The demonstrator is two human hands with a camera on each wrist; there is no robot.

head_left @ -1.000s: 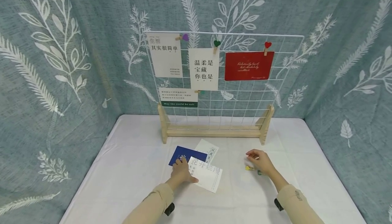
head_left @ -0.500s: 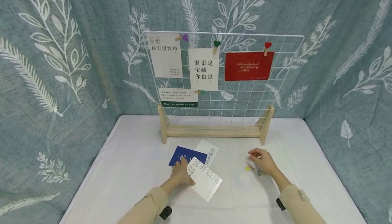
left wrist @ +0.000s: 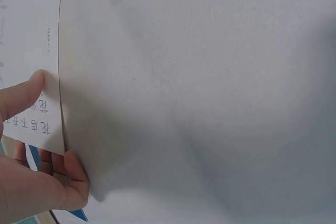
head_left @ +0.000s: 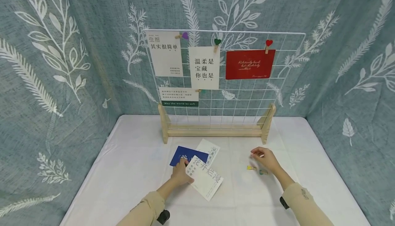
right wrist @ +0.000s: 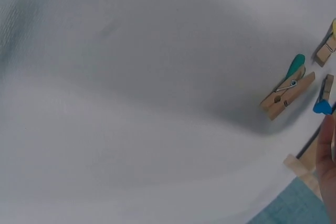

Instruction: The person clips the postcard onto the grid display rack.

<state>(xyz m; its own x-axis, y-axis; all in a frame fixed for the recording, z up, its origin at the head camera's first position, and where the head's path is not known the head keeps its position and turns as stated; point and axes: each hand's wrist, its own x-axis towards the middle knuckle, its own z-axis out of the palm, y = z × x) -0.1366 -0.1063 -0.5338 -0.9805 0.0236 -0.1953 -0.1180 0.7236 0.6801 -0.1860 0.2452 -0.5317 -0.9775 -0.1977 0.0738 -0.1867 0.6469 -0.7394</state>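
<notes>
My left hand (head_left: 181,174) pinches the left corner of a white card (head_left: 206,181) with large grey characters. In the left wrist view the thumb (left wrist: 32,88) lies on the card's face, and curled fingers sit under its edge. Beneath it are a navy blue card (head_left: 178,154) and another white card (head_left: 205,145). My right hand (head_left: 267,158) is above the table on the right, fingers bent toward the thumb. A blue-heart clothespin (right wrist: 324,98) is at its fingertips in the right wrist view, apparently pinched; much of that hand is cut off.
A green-topped clothespin (right wrist: 287,94) and a yellow-topped clothespin (right wrist: 325,51) lie near my right hand. Behind stands a white wire grid (head_left: 243,99) on a wooden base (head_left: 216,132). Clipped to it are several cards, including a red card (head_left: 250,64). Patterned cloth surrounds the table.
My left hand has drawn slightly toward the lower left, and the white card has turned clockwise with it. My right hand has shifted only slightly to the right.
</notes>
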